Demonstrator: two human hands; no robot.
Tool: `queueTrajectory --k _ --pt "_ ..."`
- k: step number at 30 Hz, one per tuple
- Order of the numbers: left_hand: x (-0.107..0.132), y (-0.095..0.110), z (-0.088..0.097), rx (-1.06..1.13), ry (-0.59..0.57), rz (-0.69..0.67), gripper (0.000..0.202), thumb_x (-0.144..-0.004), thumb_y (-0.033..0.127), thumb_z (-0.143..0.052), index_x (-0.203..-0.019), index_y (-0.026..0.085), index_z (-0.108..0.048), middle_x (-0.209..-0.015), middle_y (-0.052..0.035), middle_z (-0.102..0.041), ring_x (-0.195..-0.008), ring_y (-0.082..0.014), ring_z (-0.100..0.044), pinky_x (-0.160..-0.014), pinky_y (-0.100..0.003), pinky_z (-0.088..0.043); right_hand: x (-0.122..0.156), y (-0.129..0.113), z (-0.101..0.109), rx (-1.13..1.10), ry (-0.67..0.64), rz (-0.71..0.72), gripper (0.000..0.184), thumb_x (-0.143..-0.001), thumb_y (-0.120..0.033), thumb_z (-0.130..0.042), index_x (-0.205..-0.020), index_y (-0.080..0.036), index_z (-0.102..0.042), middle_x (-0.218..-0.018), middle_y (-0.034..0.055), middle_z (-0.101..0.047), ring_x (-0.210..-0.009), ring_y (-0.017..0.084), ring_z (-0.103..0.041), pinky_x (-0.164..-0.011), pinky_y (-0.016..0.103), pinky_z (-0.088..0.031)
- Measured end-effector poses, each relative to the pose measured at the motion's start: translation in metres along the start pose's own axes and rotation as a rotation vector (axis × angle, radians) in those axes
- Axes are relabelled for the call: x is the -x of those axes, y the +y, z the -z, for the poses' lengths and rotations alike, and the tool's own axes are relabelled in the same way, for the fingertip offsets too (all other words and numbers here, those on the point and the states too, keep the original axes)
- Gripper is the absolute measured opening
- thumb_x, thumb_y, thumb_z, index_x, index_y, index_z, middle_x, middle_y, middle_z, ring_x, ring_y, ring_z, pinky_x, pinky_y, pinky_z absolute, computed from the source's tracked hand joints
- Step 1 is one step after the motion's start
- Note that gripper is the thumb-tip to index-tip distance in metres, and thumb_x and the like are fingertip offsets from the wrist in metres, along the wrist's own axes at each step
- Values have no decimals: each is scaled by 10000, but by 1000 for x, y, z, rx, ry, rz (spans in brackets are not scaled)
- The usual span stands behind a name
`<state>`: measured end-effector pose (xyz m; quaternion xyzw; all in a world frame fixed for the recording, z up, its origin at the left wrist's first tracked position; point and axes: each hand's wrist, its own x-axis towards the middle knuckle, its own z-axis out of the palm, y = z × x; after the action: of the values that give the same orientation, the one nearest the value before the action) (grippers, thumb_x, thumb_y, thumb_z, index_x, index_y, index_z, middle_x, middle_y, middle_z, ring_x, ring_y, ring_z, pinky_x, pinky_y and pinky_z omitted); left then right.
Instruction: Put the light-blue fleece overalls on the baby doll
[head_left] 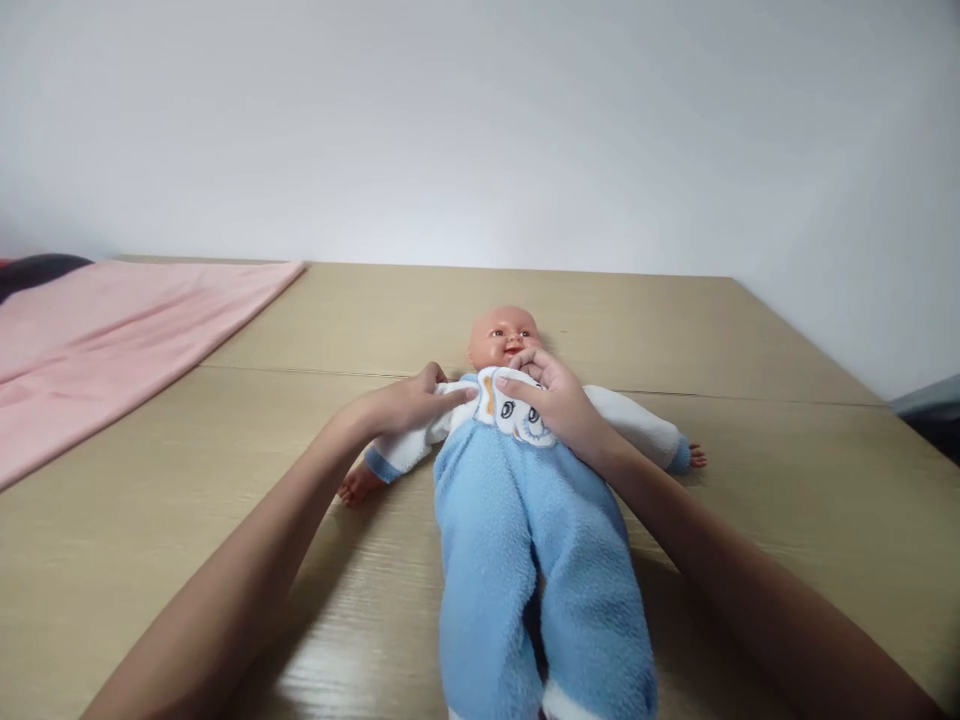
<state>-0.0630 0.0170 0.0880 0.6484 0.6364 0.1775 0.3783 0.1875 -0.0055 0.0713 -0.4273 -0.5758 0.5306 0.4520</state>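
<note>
A bald baby doll (pixel 504 335) lies on its back on the table, its head away from me and both arms spread out. It wears a fleece outfit (pixel 487 520) with light blue trousers, white sleeves and a white bib with an embroidered animal face. My left hand (pixel 420 402) is closed on the white cloth near the doll's shoulder, on the left side of the view, its thumb reaching the bib's edge. At the bib's top, just below the doll's mouth, my right hand (pixel 555 400) grips the cloth between thumb and fingers. Some fingertips are hidden.
The wooden table (pixel 750 340) has a seam running across it. A pink cloth (pixel 135 330) is spread over its left side, beside a dark object (pixel 41 270) at the edge. Something dark (pixel 934 415) stands past the right edge. A pale wall (pixel 480 130) rises behind.
</note>
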Motion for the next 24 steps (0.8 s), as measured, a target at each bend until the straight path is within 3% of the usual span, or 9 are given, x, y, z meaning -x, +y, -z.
queueTrajectory --k 4,9,12,16,19,21,24 --pt "-1 0 -7 -16 34 -69 509 -796 750 -875 -958 278 -773 -747 -58 -794 -713 -324 -705 -667 -327 -421 8 -12 16 331 22 -21 332 -911 -508 -841 -1023 -265 -644 -961 20 -781 -835 228 -683 -738 349 -489" --pt "-1 -1 -6 22 -86 -163 459 -832 728 -819 -894 274 -808 -791 -53 -819 -737 -301 -712 -641 -317 -430 37 -22 66 677 13 -41 344 -1035 -599 -728 -1059 -262 -792 -1069 79 -847 -1003 321 -742 -877 423 -521" --pt "-2 -4 -3 -5 -121 -140 492 -861 747 -789 -987 274 -834 -883 -64 -851 -797 -314 -740 -676 -326 -453 60 -22 89 750 16 -7 386 -1060 -643 -712 -1064 -265 -791 -960 60 -824 -845 286 -716 -767 402 -496" --pt "-5 -7 1 -82 -180 -134 593 -927 831 -698 -1171 305 -824 -1104 -69 -878 -1001 -348 -780 -817 -352 -503 85 -9 96 859 26 196 269 -1090 -525 -718 -1076 -260 -758 -1036 76 -819 -919 300 -730 -851 435 -527" --pt "-1 -2 5 -213 -207 -90 690 -950 903 -605 -1250 304 -769 -1211 -74 -864 -1100 -363 -782 -874 -381 -516 98 11 97 987 139 400 157 -1123 -411 -690 -1101 -258 -715 -1092 96 -794 -1055 336 -741 -959 482 -552" --pt "5 3 5 -349 -149 -46 719 -978 902 -539 -1266 273 -733 -1231 -113 -853 -1107 -383 -780 -862 -403 -516 107 24 101 1081 217 507 115 -1132 -372 -694 -1161 -261 -697 -1191 117 -773 -1174 363 -728 -1049 532 -549" --pt "13 7 0 -538 -46 -23 728 -1033 862 -421 -1220 217 -701 -1159 -199 -840 -1051 -431 -779 -803 -431 -500 121 36 114 1176 216 554 206 -1137 -371 -696 -1319 -279 -666 -1375 148 -728 -1283 390 -705 -1124 594 -535"
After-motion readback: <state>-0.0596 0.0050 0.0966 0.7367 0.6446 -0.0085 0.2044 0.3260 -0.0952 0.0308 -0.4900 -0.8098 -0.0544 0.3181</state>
